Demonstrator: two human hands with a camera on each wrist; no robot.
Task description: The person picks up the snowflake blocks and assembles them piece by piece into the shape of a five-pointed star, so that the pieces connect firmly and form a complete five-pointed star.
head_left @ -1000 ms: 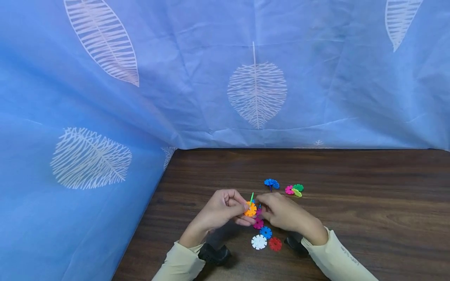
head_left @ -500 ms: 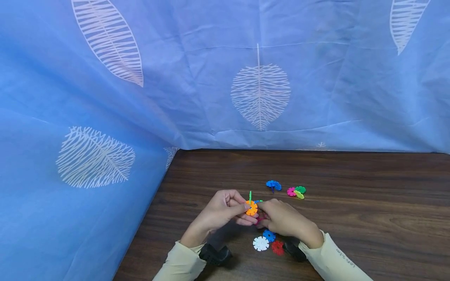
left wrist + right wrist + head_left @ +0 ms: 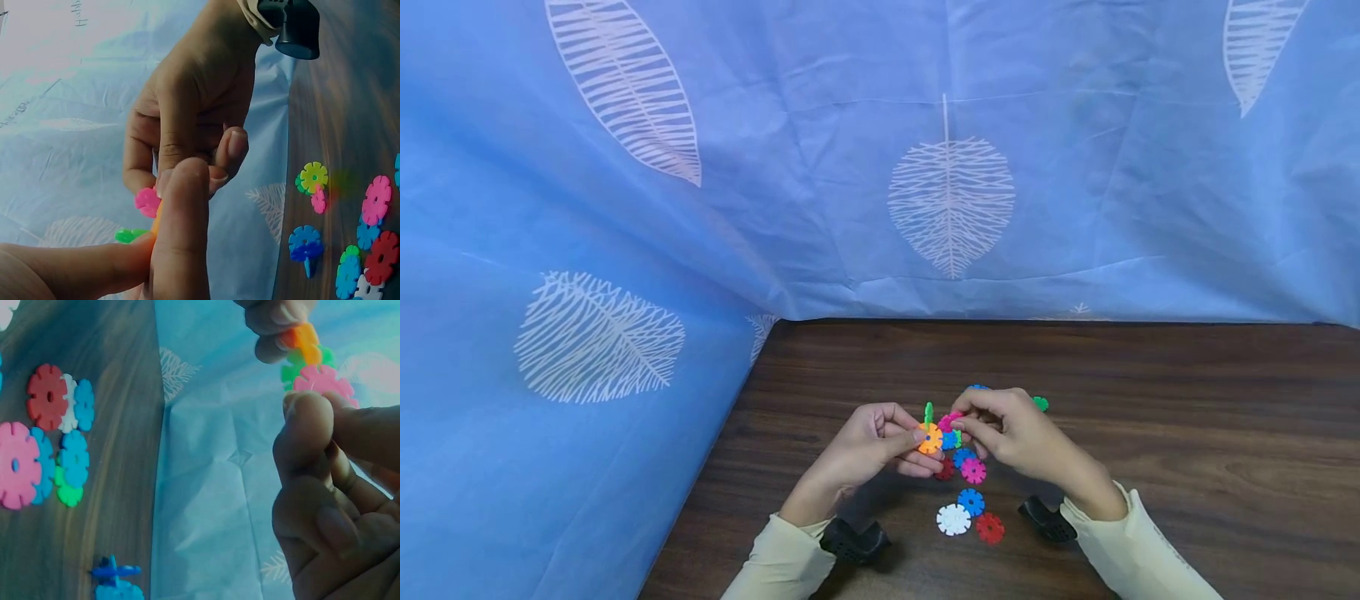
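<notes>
My left hand [image 3: 876, 446] pinches an orange notched interlocking disc [image 3: 931, 439] between thumb and fingers. A green notched disc [image 3: 928, 412] stands edge-on at the orange one's top. My right hand [image 3: 1022, 433] pinches a pink notched disc [image 3: 950, 422] by its edge. In the right wrist view, the pink disc [image 3: 322, 379] lies against or very near the orange disc [image 3: 307, 344], with the green disc [image 3: 289, 370] behind. Whether their slots are joined cannot be seen. Both hands are above the table, and fingers hide most of the orange disc in the left wrist view.
Loose discs lie on the dark wooden table [image 3: 1187, 433]: a white one [image 3: 953, 519], a red one [image 3: 990, 527], a blue one [image 3: 971, 502] and a pink one [image 3: 973, 471]. Behind my right hand, a green disc [image 3: 1040, 403] partly shows. Blue leaf-patterned cloth [image 3: 820, 208] borders the table.
My right hand reached down among the loose discs, then lifted with a pink disc to the orange one. My left hand has kept its pinch on the orange disc.
</notes>
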